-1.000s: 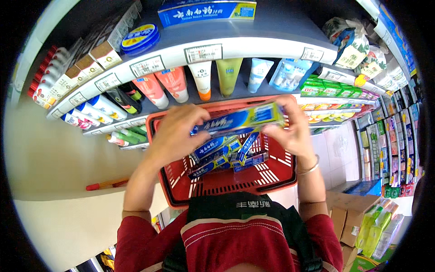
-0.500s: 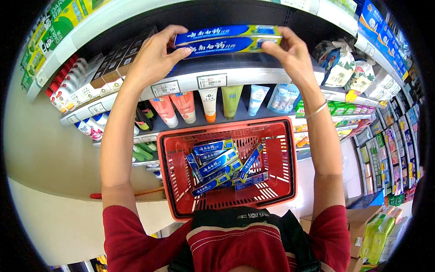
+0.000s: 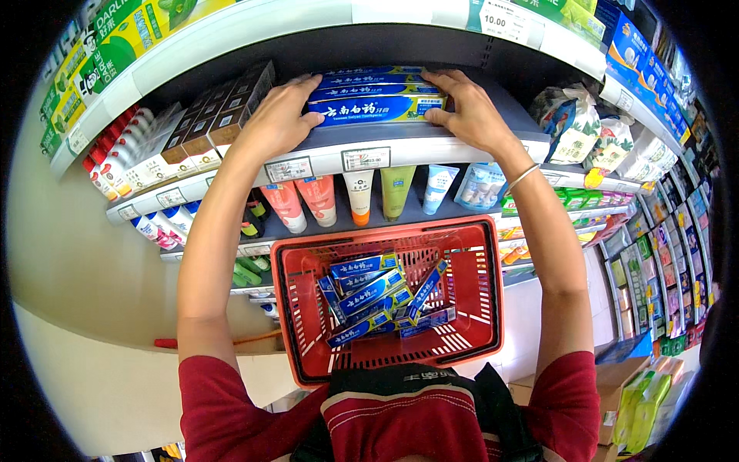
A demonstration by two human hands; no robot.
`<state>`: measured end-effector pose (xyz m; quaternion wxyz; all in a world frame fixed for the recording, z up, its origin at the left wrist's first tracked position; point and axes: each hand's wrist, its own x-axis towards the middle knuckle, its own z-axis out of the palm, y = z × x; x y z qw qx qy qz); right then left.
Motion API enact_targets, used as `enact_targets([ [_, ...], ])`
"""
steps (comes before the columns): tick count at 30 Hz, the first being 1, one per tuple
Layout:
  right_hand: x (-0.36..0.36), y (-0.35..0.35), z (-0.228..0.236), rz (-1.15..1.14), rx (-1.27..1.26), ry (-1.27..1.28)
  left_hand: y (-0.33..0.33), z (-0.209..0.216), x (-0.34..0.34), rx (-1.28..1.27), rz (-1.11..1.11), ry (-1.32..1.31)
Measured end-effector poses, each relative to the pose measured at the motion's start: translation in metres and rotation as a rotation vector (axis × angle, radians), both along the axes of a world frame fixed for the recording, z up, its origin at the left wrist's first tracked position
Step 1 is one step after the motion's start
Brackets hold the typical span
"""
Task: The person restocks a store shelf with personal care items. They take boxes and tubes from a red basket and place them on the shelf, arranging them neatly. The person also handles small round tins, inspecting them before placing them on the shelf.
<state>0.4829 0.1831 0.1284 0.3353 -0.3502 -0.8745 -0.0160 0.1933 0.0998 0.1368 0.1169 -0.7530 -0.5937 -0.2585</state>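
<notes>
Blue, yellow-ended toothpaste boxes (image 3: pixel 377 112) lie on a dark shelf (image 3: pixel 416 135), in a row running back from the front. My left hand (image 3: pixel 281 119) grips their left end, thumb at the front and fingers reaching to the rear. At the right end my right hand (image 3: pixel 471 114) presses in the same way, so the boxes sit squeezed between both hands. Below, a red shopping basket (image 3: pixel 493 300) holds several more toothpaste boxes (image 3: pixel 372 292), lying crosswise over one another.
Brown and white cartons (image 3: pixel 204 123) stand left of my left hand; white pouches (image 3: pixel 573 123) sit to the right. The shelf above (image 3: pixel 308 21) overhangs the back. Tubes (image 3: pixel 359 196) stand one level lower, behind the basket's far rim.
Both hands have lowered the held toothpaste boxes from above the shelf edge onto the shelf and drawn slightly closer together. More box rows now show between them.
</notes>
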Motion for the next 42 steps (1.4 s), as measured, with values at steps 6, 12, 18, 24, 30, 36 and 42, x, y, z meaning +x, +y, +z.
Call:
enact_targets([
  [6,-0.008,0.009,0.004,-0.039,-0.043,-0.043,0.002,0.004,0.008,-0.082,0.006,-0.041],
  [12,-0.011,0.015,0.007,-0.08,-0.097,-0.076,0.009,0.002,0.006,-0.064,-0.015,-0.013],
  [18,-0.011,-0.037,0.003,0.078,0.16,0.237,-0.029,-0.018,0.03,0.334,-0.088,0.018],
  [24,0.001,-0.112,-0.103,0.393,-0.145,0.148,-0.117,-0.142,0.085,-0.161,-0.369,-0.38],
  [30,-0.001,-0.167,-0.284,0.401,-0.586,-0.354,-0.154,-0.309,0.098,-1.108,-0.2,0.159],
  [36,-0.014,-0.179,-0.356,0.411,-0.315,-0.514,-0.157,-0.367,0.096,-1.145,-0.128,0.232],
  [42,-0.005,-0.153,-0.295,0.374,-0.719,-0.259,-0.132,-0.354,0.064,-1.262,-0.21,-0.376],
])
